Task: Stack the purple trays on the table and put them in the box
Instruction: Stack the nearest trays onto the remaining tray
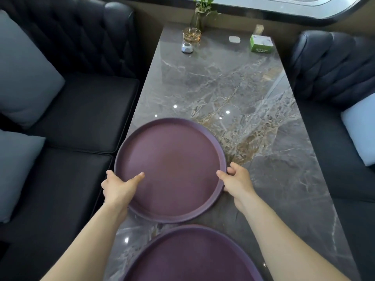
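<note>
A round purple tray [172, 159] is held over the left part of the grey marble table [233, 88]. Its left rim juts past the table edge, and it looks a little blurred. My left hand [119, 186] grips its near left rim, thumb lying on the tray's inner face. My right hand [236, 178] grips the right rim, fingers curled under it. A second purple tray [192, 258] lies flat on the table close to me, partly cut off by the bottom of the view. No box is in sight.
At the table's far end stand a glass ashtray [191, 35], a small white device [187, 47], a white pad [234, 39], a green tissue box [261, 43] and a plant in a vase [200, 13]. Dark sofas with pale cushions [24, 74] flank both sides.
</note>
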The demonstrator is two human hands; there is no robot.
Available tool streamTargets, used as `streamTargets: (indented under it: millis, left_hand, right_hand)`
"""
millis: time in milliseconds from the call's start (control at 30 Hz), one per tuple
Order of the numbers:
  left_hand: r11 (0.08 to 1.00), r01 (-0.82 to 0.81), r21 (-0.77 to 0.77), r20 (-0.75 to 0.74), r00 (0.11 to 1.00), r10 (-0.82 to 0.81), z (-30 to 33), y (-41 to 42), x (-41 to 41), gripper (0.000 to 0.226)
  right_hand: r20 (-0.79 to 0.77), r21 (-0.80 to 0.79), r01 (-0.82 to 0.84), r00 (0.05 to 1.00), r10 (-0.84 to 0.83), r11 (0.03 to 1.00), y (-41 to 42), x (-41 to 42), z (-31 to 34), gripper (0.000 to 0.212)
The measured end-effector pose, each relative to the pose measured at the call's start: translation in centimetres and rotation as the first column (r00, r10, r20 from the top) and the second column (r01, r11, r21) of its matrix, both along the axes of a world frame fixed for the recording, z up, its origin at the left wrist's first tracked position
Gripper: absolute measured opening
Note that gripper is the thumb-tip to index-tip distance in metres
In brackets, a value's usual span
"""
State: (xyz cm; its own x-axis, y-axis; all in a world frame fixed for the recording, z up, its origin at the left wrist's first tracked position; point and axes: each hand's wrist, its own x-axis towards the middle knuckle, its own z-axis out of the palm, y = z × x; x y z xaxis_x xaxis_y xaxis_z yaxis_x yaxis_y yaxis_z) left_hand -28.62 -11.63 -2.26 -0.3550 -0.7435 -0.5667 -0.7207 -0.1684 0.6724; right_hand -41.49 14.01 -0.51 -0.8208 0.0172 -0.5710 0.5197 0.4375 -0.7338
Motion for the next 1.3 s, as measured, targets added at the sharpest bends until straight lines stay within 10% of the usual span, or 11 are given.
streamTargets:
  millis: [200,333,800,1300]
  left_hand:
    - [0.961,-0.258,0.098,-0.311,0.909,0.276,2.9,-0.2,0.2,0.019]
    - [0.945,-0.326,-0.003,-0.38,0.875,0.301,5.5,1.0,1.8,0.037]
    - [0.937,-0.081,-0.34,-0.147,0.989,0.032,4.4,6.9,14.2,0.021]
    - [0.864,0.32,-0.389,0.063,0.945,-0.321,1.3,9.9,25.3,0.023]
  right_hand:
    - [-0.1,0.103,0.042,0.994,-0.032,0.994,0.2,1.1,1.6,0.038]
    - [-0.258,0.205,0.148,0.962,-0.093,0.967,1.7,3.8,3.8,0.008]
    - [-0.23,0.616,0.112,0.972,0.042,0.78,10.1,19.4,3.8,0.018]
    - [-0.274,0.569,0.214,0.96,-0.062,0.794,14.1,31.3,0.5,0.032]
